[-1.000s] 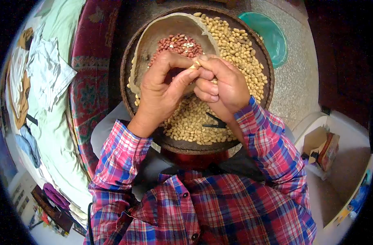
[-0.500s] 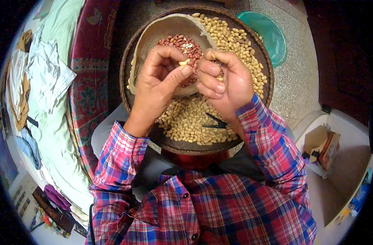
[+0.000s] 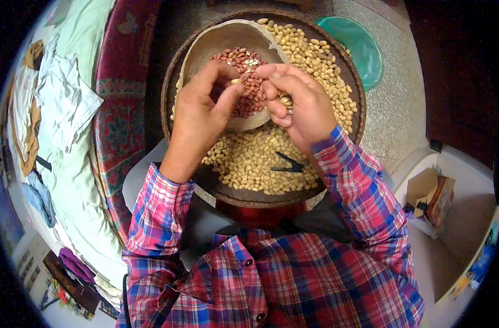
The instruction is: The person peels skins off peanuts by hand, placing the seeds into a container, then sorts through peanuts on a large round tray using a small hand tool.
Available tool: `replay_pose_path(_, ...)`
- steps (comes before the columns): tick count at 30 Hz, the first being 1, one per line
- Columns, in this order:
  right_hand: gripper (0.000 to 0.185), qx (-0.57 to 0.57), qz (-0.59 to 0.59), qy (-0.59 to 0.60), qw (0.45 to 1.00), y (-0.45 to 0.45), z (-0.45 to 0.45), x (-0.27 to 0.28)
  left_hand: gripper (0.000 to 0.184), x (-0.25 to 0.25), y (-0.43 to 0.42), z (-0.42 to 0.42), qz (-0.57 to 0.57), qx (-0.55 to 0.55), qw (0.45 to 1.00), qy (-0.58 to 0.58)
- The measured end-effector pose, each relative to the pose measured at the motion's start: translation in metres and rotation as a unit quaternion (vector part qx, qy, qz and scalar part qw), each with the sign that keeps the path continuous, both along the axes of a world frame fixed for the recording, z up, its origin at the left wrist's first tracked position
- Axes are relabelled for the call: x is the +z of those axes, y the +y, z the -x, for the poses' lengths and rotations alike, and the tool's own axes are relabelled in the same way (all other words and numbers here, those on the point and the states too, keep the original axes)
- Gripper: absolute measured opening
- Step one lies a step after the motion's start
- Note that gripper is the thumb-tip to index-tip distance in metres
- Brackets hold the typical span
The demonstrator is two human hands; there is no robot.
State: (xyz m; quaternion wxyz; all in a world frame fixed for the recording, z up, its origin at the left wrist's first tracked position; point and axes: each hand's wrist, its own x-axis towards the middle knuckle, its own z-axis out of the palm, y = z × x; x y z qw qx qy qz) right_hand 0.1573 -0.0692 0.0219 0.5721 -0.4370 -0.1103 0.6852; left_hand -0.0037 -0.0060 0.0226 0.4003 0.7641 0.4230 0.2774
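Note:
My left hand (image 3: pixel 205 112) is over the left side of a bowl (image 3: pixel 207 41), pinching a pale peanut piece (image 3: pixel 237 81) between thumb and forefinger. My right hand (image 3: pixel 301 101) hangs over the bowl's right edge, its fingers curled round peanut shells (image 3: pixel 286 101). The bowl holds shelled red peanuts (image 3: pixel 255 87) with a few pale bits on top. It rests in a round woven tray (image 3: pixel 211 188). Unshelled peanuts (image 3: pixel 249 161) lie in the tray's near part, and more unshelled peanuts (image 3: pixel 315 57) spread along its far right. A black clip-like tool (image 3: pixel 288 163) lies on the near ones.
A green bin (image 3: pixel 364 54) stands on the speckled floor (image 3: pixel 394 109) beyond the tray. At the right is a white container (image 3: pixel 457 218) with a cardboard box (image 3: pixel 423 188) inside. A bed (image 3: pixel 74 175) with clothes (image 3: pixel 63 93) is on the left.
My hands have drawn slightly apart over the bowl. The left moved a little left and down, and the right fingers have loosened, showing more of the shells.

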Motion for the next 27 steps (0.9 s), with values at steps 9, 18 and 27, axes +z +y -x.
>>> replay_pose_path(9, 0.017, 0.047, -0.035, -0.192, 0.98, -0.001, 0.011, -0.011, 0.014, -0.003, 0.001, 0.001, 0.042, 0.009, 0.998, -0.037)
replay_pose_path(18, 0.015, 0.042, -0.046, -0.236, 0.97, -0.001, 0.011, -0.013, 0.014, -0.004, 0.0, 0.001, 0.018, 0.015, 0.999, -0.025)
replay_pose_path(27, 0.019, 0.055, -0.021, -0.328, 0.943, 0.003, 0.008, -0.022, 0.012, -0.007, 0.002, 0.003, 0.016, 0.019, 0.999, -0.04)
